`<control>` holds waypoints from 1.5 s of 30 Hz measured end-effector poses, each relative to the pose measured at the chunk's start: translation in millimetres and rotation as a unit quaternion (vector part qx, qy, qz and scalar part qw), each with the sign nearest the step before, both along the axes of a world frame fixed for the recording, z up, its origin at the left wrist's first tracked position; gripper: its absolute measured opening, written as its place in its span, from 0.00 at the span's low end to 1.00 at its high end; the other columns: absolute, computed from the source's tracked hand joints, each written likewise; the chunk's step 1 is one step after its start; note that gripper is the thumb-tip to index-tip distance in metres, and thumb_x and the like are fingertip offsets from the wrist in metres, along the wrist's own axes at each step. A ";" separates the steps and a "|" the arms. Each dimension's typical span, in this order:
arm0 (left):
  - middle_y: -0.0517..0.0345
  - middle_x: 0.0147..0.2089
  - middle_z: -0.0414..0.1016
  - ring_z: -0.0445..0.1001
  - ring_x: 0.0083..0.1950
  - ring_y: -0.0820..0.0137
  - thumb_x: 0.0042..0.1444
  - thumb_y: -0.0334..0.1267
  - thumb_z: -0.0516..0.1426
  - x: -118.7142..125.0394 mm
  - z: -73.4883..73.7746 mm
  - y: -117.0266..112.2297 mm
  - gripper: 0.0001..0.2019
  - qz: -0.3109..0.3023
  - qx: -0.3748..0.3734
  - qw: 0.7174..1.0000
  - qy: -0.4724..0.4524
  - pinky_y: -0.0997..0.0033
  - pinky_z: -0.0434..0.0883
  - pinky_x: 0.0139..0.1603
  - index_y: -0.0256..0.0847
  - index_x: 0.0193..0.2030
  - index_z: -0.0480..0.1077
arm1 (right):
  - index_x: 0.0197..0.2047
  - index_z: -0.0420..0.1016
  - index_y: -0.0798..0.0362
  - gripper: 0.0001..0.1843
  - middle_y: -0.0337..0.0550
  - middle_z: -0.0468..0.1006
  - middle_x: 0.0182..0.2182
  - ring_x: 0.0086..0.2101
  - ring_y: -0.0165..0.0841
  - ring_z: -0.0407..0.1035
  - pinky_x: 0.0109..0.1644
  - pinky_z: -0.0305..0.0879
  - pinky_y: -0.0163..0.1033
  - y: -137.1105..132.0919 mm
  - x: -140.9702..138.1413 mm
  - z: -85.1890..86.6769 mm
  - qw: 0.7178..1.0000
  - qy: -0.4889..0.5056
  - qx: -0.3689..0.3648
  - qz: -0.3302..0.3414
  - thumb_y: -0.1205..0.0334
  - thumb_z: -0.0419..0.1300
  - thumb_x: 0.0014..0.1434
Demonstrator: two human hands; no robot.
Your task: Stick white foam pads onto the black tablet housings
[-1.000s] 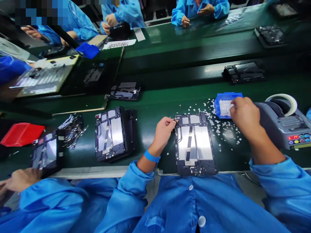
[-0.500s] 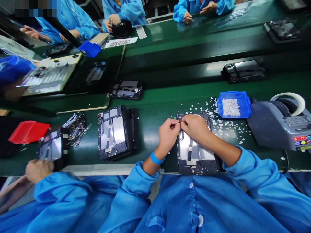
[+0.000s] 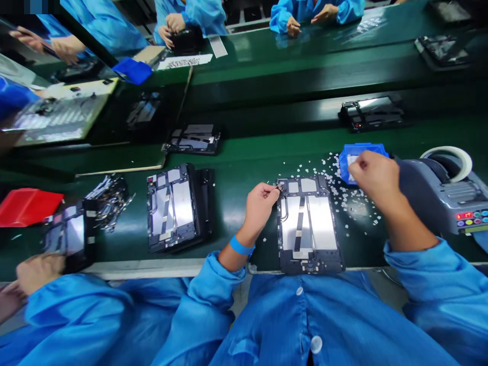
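A dark tablet frame with silver plates lies on the green belt in front of me. My left hand is closed in a pinch at the frame's upper left corner, on a small dark part I cannot make out. My right hand hovers over the blue bin of small white pieces, fingers curled together; what they hold, if anything, is hidden. Small white pieces lie scattered on the belt between the bin and the frame.
A grey tape dispenser stands at the right. A second frame lies to the left, beside a heap of metal parts and a red bin. A co-worker's hand holds another frame at lower left. People in blue work across the belt.
My right hand left the frame's top left corner, where it met the left hand, and moved right to the blue bin. My left hand stayed pinched at the corner.
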State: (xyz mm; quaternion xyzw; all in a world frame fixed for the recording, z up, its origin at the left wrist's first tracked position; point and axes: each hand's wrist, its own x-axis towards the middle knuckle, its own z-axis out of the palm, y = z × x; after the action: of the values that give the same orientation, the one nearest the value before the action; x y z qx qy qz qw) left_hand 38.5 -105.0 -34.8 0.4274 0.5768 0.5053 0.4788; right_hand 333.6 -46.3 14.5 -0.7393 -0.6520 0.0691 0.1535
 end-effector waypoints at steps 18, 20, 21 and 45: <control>0.50 0.52 0.82 0.78 0.54 0.61 0.69 0.32 0.55 -43.3 7.2 12.9 0.14 -0.174 0.220 0.841 0.462 0.60 0.72 0.58 0.39 0.56 0.79 | 0.29 0.82 0.54 0.13 0.44 0.79 0.26 0.25 0.31 0.68 0.30 0.54 0.37 22.4 -133.5 7.0 0.950 0.100 -0.234 0.181 0.60 0.60 0.61; 0.49 0.53 0.82 0.78 0.54 0.61 0.70 0.32 0.54 -42.7 3.6 14.0 0.15 -0.181 0.230 0.827 0.479 0.59 0.72 0.57 0.37 0.58 0.78 | 0.29 0.82 0.54 0.12 0.44 0.80 0.26 0.25 0.31 0.69 0.31 0.55 0.37 22.8 -135.1 3.9 0.952 0.084 -0.226 0.187 0.61 0.60 0.60; 0.49 0.53 0.82 0.77 0.53 0.61 0.71 0.32 0.54 -42.7 2.4 14.4 0.15 -0.185 0.234 0.822 0.484 0.59 0.72 0.56 0.37 0.58 0.78 | 0.29 0.82 0.54 0.11 0.45 0.80 0.26 0.25 0.32 0.69 0.31 0.55 0.37 22.9 -136.1 3.3 0.953 0.077 -0.224 0.189 0.61 0.60 0.60; 0.48 0.53 0.78 0.71 0.48 0.60 0.74 0.35 0.50 -42.4 23.8 29.5 0.19 -0.302 0.201 0.704 0.610 0.60 0.65 0.46 0.47 0.64 0.77 | 0.48 0.83 0.54 0.14 0.45 0.82 0.40 0.40 0.35 0.73 0.44 0.62 0.38 -2.3 -110.5 -20.8 0.952 0.101 -0.062 0.283 0.64 0.56 0.68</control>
State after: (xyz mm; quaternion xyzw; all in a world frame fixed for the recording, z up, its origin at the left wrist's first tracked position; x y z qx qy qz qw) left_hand -3.9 -75.6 -11.0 0.8799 0.4677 0.0661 0.0522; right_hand 223.2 -48.6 -6.4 -0.5219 -0.8098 0.2241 0.1468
